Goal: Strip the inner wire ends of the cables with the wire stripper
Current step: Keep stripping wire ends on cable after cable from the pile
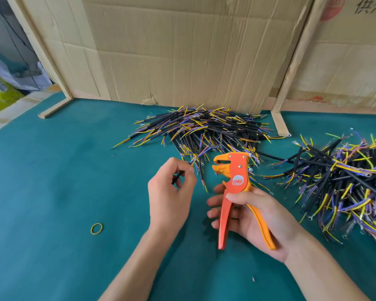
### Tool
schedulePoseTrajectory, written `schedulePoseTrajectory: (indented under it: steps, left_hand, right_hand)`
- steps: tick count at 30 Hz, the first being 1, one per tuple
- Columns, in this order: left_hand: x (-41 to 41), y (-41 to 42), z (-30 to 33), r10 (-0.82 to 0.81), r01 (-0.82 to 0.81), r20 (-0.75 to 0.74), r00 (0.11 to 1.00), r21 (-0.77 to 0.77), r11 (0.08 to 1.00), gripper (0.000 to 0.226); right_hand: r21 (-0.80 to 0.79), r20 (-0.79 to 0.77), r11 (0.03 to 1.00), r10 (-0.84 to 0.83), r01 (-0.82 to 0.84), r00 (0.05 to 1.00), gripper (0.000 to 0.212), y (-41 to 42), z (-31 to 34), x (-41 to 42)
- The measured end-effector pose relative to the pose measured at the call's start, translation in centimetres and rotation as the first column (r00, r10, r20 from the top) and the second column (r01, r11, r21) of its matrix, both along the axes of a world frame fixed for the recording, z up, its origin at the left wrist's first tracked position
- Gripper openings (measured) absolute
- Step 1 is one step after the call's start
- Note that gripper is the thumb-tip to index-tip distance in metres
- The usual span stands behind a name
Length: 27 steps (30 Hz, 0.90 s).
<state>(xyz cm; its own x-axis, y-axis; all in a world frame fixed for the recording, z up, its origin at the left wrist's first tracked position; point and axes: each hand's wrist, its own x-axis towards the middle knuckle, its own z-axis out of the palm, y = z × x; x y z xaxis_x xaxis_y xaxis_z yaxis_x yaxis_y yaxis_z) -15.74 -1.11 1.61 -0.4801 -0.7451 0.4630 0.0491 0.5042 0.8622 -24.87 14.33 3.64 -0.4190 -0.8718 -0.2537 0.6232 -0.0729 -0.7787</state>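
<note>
Holding the orange wire stripper (237, 192) upright, the right hand (254, 216) has its fingers curled round the two handles, which stand spread — so the jaws at the top gape toward the left, ready to take a wire. The left hand (172, 192) pinches a short black cable (179, 174) between thumb and fingertips, its coloured inner wires (193, 160) pointing toward those jaws, near but not yet between them. One pile of cables (204, 129) lies by the cardboard wall (182, 51), another (343, 179) to the right — probably a done and an undone stock, though which cannot be told. A rubber band (96, 229) lies on the green mat (52, 170).
</note>
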Motion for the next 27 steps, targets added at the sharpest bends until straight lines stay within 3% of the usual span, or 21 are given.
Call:
schedulePoseTrajectory:
  steps: [6, 9, 12, 16, 27]
  left_hand:
    - [-0.3, 0.1, -0.3, -0.033, 0.033, 0.017, 0.999, 0.000, 0.999, 0.017]
    - [-0.4, 0.4, -0.2, -0.088, 0.089, 0.048, 0.995, -0.027, 0.996, 0.031]
    - [-0.4, 0.3, -0.1, -0.071, 0.099, 0.133, 0.989, -0.218, 0.971, 0.046]
    - [-0.3, 0.3, 0.2, -0.051, 0.112, 0.181, 0.982, -0.348, 0.931, 0.039]
    - [-0.2, 0.0, 0.6, -0.024, 0.052, 0.139, 0.990, -0.204, 0.978, 0.031]
  right_hand:
    - [-0.033, 0.038, 0.999, -0.026, 0.028, 0.999, 0.040, 0.3, 0.0, -0.9]
    - [-0.039, 0.033, 0.999, -0.017, 0.019, 0.999, 0.040, 0.3, 0.1, -1.1]
    - [-0.034, 0.017, 0.999, -0.021, 0.021, 1.000, 0.037, 0.3, 0.1, -1.3]
    - [-0.033, 0.010, 0.999, -0.010, 0.011, 1.000, 0.033, 0.3, 0.2, -1.4]
    - [-0.021, -0.087, 0.988, 0.151, -0.154, 0.985, 0.046, 0.8, -0.1, -1.6]
